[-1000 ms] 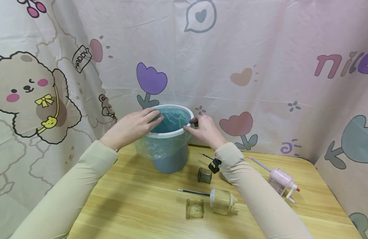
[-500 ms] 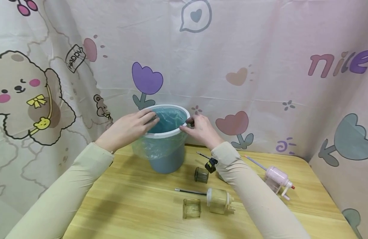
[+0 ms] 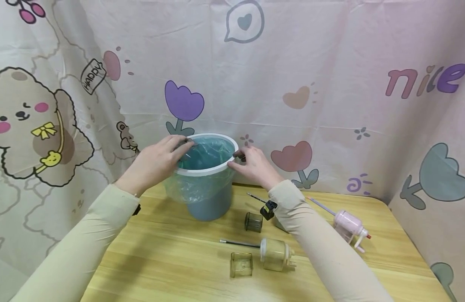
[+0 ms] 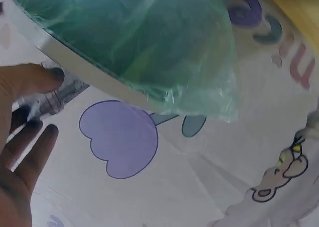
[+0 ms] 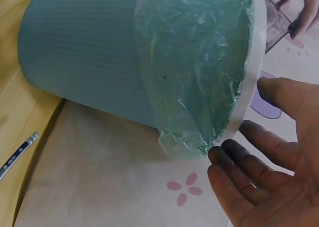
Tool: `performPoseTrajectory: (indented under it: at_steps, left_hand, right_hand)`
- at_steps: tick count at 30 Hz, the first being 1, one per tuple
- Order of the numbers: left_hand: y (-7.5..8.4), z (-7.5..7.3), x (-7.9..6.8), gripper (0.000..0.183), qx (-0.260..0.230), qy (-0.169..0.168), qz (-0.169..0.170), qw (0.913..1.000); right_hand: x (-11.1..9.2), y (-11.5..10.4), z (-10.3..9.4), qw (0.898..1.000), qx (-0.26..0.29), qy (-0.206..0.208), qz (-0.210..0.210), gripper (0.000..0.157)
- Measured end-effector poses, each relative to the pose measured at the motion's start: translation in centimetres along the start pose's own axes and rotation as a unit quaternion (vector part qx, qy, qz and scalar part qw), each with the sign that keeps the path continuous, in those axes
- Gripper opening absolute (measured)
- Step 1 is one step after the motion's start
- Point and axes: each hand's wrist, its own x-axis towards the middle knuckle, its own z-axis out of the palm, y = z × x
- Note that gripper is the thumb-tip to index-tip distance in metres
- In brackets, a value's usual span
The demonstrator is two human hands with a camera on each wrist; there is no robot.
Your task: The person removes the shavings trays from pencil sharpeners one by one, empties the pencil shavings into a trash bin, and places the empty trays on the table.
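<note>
A blue-grey trash can (image 3: 210, 205) with a white rim stands on the table, lined with a green translucent bag (image 3: 194, 188). Over its left side is my left hand (image 3: 158, 157), pinching a small clear plastic box (image 4: 65, 92) between thumb and fingers. The box also shows beyond the rim in the right wrist view, partly hidden by the fingers. My right hand (image 3: 253, 165) holds the can's right rim, thumb and fingertips (image 5: 232, 149) against the rim and bag edge. Dark smudges mark the fingertips of both hands.
A yellow pencil sharpener (image 3: 275, 253) with a pencil in it lies in front, beside an amber clear box (image 3: 241, 265). A dark smoky box (image 3: 253, 222) lies near the can. A pink sharpener (image 3: 347, 222) with a pencil stands right. A printed curtain (image 3: 323, 50) hangs behind.
My left hand has shifted a little left over the rim and turned with the box. The right hand stays at the rim. The head view has swung slightly right.
</note>
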Motion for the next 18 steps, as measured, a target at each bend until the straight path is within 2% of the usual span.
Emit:
performPoseTrajectory:
  at_steps: [4,10,14,18]
  left_hand:
    - [0.2,-0.1,-0.4,0.06,-0.038,0.017,-0.058,0.9974]
    - [0.8,-0.2,-0.7,0.071,-0.101,0.023,-0.13,0.9862]
    - [1.4,-0.3,-0.6,0.07,-0.13,0.041,-0.153,0.9786]
    - [2.3,-0.3,-0.4,0.069,-0.161,0.058,-0.163,0.9716]
  right_hand:
    - [-0.4,0.2,-0.5,1.0,-0.008,-0.005,-0.005,0.044]
    - [-1.5,1.0,-1.6,1.0,-0.014,-0.011,-0.003,0.045]
    - [-2.2,1.8,-2.4,1.0,-0.021,-0.012,-0.009,0.046]
    - [-2.8,2.5,-2.9,0.999,-0.027,-0.011,-0.015,0.044]
